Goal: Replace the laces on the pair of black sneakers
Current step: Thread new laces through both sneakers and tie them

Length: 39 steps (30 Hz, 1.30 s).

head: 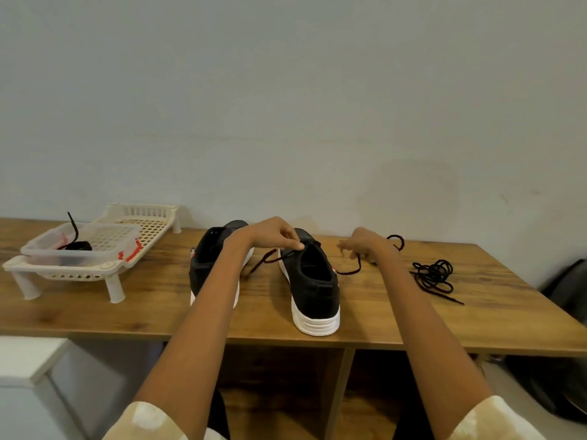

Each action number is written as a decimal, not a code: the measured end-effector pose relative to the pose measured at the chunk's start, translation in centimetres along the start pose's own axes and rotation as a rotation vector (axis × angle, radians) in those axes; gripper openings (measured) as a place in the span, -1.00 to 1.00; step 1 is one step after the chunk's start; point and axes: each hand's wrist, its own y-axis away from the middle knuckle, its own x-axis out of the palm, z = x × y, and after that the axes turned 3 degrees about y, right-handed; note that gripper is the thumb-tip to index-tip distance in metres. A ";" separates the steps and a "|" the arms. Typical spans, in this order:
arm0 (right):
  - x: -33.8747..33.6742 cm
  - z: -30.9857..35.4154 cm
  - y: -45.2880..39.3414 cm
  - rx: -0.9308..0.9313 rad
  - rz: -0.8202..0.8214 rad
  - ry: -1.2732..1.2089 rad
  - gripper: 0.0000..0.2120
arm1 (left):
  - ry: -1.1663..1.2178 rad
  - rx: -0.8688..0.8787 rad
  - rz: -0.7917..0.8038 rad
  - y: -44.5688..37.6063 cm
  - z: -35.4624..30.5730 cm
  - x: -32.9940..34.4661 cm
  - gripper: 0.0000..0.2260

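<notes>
- Two sneakers stand heels-near on the table [127, 315]: left shoe [209, 258], right shoe [314, 287].
- Left hand [273, 235] pinches the lace [263, 260] at the right shoe's 12 o'clock.
- Right hand [365, 246] grips the same lace's other end, at 2 o'clock.
- A spare lace [433, 276] lies tangled at 3 o'clock.

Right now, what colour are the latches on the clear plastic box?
Red, seen in the head view: the latches on the clear box.
</notes>
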 end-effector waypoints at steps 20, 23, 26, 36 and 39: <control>-0.8 0.5 0.3 -0.205 0.129 -0.179 -0.56 | 0.111 0.026 -0.015 0.5 -0.8 0.0 -0.84; -1.2 -0.5 0.4 -0.203 0.131 -0.184 -0.72 | 0.124 -0.003 0.051 1.0 -0.2 -0.6 -0.80; -1.0 -0.8 0.3 -0.197 0.155 -0.154 -0.63 | 0.129 -0.044 0.102 1.0 0.3 -0.7 -0.78; 0.1 0.2 0.0 -0.437 0.095 -0.264 -0.68 | 0.081 0.054 -0.159 -0.3 0.4 1.0 -0.87; 0.4 0.5 -0.1 -0.509 0.021 -0.325 -0.78 | 0.043 0.096 -0.181 -0.6 0.1 1.3 -0.86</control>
